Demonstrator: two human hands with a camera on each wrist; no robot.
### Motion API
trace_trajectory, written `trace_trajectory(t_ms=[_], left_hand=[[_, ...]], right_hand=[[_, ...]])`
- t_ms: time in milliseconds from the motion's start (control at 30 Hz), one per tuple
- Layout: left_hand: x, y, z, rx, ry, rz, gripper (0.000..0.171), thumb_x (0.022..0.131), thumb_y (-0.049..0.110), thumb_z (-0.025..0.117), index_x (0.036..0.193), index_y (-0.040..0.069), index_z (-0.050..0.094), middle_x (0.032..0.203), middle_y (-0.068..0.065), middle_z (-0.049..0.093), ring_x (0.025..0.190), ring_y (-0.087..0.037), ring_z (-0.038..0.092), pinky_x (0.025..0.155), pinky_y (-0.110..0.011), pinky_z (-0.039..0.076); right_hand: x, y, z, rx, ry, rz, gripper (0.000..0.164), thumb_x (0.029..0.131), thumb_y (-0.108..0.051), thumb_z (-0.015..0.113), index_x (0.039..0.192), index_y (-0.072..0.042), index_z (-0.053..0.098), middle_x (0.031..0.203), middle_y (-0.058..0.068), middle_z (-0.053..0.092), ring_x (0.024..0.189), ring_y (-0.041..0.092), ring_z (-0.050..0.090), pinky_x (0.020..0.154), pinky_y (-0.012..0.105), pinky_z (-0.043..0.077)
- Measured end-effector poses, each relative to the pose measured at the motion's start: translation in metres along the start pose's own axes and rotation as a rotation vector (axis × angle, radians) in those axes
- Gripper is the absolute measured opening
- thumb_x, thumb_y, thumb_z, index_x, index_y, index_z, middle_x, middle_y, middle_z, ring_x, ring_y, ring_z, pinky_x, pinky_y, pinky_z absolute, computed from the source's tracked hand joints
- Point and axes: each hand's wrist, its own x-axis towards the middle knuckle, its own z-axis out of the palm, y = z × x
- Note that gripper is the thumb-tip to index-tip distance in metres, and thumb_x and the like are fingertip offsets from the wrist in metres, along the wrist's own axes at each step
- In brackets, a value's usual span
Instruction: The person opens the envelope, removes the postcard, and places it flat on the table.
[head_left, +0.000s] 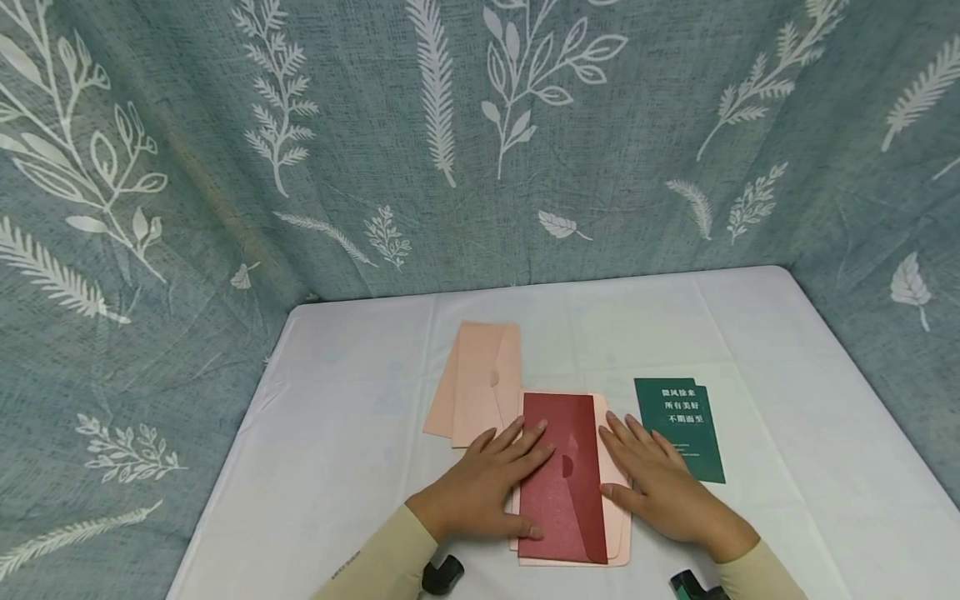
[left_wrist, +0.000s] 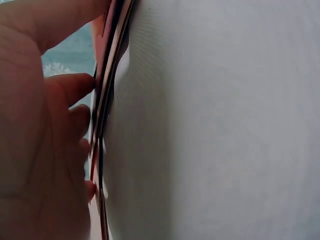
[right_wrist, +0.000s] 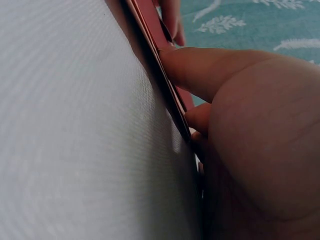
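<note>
A dark red envelope (head_left: 551, 517) with a curved flap lies upright before me, on top of pale pink cards or envelopes (head_left: 617, 533) that stick out around its edges. On its left side rests my left hand (head_left: 487, 483), fingers spread and nearly straight, fingertips and thumb on the red paper. My right hand (head_left: 663, 487) lies along the right side, its fingers extended over the pink edge and its thumb at the red envelope's border. Both wrist views show the layered stack edge-on, with fingers of the left hand (left_wrist: 60, 115) and right hand (right_wrist: 240, 110) against it.
Two peach envelopes (head_left: 483, 375) overlap behind the stack to the left. Dark green cards (head_left: 697, 450) with white writing lie at the right, partly behind my right fingers. All rest on a white-covered table (head_left: 337, 417), with a leaf-patterned teal curtain (head_left: 465, 225) behind.
</note>
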Motion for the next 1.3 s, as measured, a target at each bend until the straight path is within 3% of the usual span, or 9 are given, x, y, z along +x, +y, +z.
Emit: trace_trajectory(t_ms=[733, 1033, 1300], left_hand=[[0.001, -0.009, 0.007, -0.010, -0.048, 0.015, 0.110, 0.092, 0.075, 0.072, 0.176, 0.023, 0.024, 0.182, 0.007, 0.004, 0.165, -0.020, -0.006, 0.129, -0.057, 0.004], [0.002, -0.009, 0.009, 0.018, -0.048, 0.010, 0.111, 0.091, 0.077, 0.071, 0.176, 0.025, 0.023, 0.182, 0.008, 0.003, 0.165, -0.018, -0.006, 0.129, -0.057, 0.005], [0.002, -0.010, 0.009, 0.016, -0.046, 0.009, 0.111, 0.091, 0.077, 0.071, 0.176, 0.024, 0.023, 0.182, 0.007, 0.004, 0.165, -0.018, -0.006, 0.128, -0.058, 0.005]], right_hand=[[0.001, -0.006, 0.003, -0.036, 0.050, -0.001, 0.076, 0.106, -0.040, 0.072, 0.166, -0.003, 0.043, 0.175, 0.013, 0.032, 0.162, 0.041, 0.020, 0.125, 0.065, 0.012], [0.007, -0.018, 0.006, -0.100, 0.076, 0.003, 0.074, 0.105, -0.041, 0.073, 0.164, -0.003, 0.048, 0.175, 0.010, 0.033, 0.163, 0.036, 0.019, 0.126, 0.064, 0.015], [0.013, -0.037, 0.015, -0.130, 0.025, -0.050, 0.074, 0.104, -0.040, 0.075, 0.161, -0.001, 0.051, 0.173, 0.013, 0.037, 0.162, 0.035, 0.021, 0.126, 0.062, 0.021]])
